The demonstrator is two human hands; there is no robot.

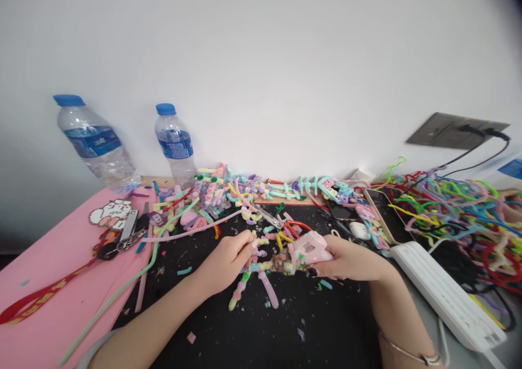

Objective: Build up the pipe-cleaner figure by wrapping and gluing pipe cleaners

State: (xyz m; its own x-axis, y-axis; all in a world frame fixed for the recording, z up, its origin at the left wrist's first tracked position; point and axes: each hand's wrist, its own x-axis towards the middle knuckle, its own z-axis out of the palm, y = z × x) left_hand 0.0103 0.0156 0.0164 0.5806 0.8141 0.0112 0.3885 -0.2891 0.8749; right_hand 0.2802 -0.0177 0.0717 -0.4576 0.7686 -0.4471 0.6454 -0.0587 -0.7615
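Note:
My left hand (235,260) is closed in a pinch on a pastel fuzzy pipe-cleaner piece (261,266), just left of the middle. Part of that piece is hidden behind my fingers. A pale pink handheld device (312,248) is in my right hand (346,257), its front end close to the pipe-cleaner piece; its exact kind I cannot make out. A lilac pipe-cleaner stub (268,290) and a multicoloured twisted strand (240,293) hang toward me below my left hand. Scissors with red handles (297,227) lie just beyond both hands.
A black mat (261,336) strewn with fluff scraps lies under my hands. Finished pipe-cleaner shapes (220,189) line the wall. Two water bottles (175,146) stand back left. Phones, a white power strip (444,293) and tangled pipe cleaners (460,206) crowd the right.

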